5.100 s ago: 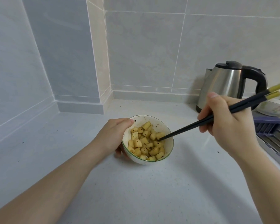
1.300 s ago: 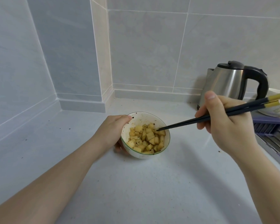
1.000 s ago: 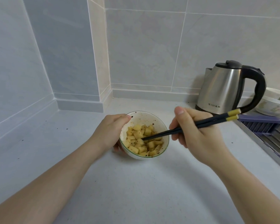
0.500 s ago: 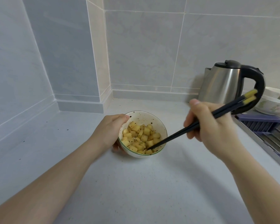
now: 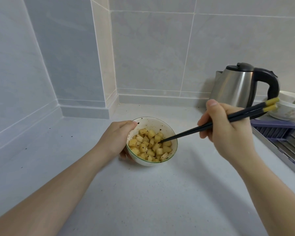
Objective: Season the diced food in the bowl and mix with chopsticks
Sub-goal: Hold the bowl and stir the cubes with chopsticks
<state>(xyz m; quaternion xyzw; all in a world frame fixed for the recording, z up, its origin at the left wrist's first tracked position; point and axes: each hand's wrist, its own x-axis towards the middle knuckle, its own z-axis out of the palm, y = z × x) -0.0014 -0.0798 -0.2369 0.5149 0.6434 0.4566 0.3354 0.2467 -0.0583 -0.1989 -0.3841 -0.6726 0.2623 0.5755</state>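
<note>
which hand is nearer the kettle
Right. The right hand, holding the chopsticks, is just in front of the kettle. The left hand grips the bowl, further off to the kettle's left.

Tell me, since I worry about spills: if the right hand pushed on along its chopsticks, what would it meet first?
The diced food in the bowl: the chopsticks in the right hand already seem to touch it.

Soft even daylight, faint shadows on counter (image 5: 160, 193), glare streak on kettle (image 5: 237, 89), wide-angle edge bending, slightly soft
</note>
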